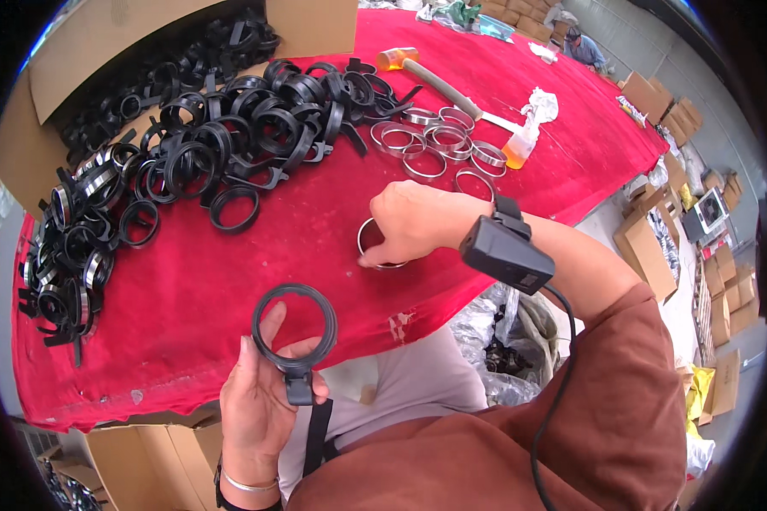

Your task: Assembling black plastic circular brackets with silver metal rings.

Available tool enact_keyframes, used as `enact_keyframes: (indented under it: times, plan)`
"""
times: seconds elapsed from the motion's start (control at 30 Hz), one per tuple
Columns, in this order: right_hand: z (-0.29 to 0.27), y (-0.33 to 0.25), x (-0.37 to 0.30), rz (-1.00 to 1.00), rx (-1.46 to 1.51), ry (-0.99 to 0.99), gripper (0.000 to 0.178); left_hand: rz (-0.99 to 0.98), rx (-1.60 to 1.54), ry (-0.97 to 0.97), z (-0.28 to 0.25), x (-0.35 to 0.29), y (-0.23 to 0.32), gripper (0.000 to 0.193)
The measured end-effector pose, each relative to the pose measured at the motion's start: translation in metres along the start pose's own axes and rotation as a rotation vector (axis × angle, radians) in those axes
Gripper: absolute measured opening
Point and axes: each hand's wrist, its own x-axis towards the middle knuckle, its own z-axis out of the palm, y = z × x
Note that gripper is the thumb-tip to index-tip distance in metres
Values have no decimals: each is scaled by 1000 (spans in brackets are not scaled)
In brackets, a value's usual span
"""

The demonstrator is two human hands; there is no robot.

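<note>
Left hand [260,404] clamped on black ring [331,328] near its lower tab, lower centre of frame. Right hand [409,223] curled over metal ring [360,241] at red worktop [187,298], centre of frame; cannot tell whether fingers pinch it. Handling, as judged: grip metal ring lightly by thin edge, avoid squeezing it oval; keep black ring steady, fingers clear of opening. Hidden: metal ring's upper right, some right fingertips. Black pile [222,145], upper left: pieces overlap, hard to separate.

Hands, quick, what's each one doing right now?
Left hand: closed, holding a black ring.
Right hand: fingers curled at a thin silver ring; can't tell whether it's gripped.
</note>
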Motion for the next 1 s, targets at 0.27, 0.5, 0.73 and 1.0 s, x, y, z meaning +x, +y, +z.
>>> enact_keyframes:
  times: [0.27, 0.5, 0.73, 1.0]
  plan:
    - [-12, 15, -14, 162, 71, -64, 61, -14, 2, -16, -3, -2, -3, 58]
    - [7, 15, -15, -283, 93, -10, 71, -31, -4, -17, 0, 0, -6, 56]
    - [17, -4, -39, -347, -152, 338, 69, 26, 94, -7, 4, 1, -8, 53]
    - [5, -30, -56, -347, -181, 584, 63, 96, 316, -12, 4, 6, -4, 50]
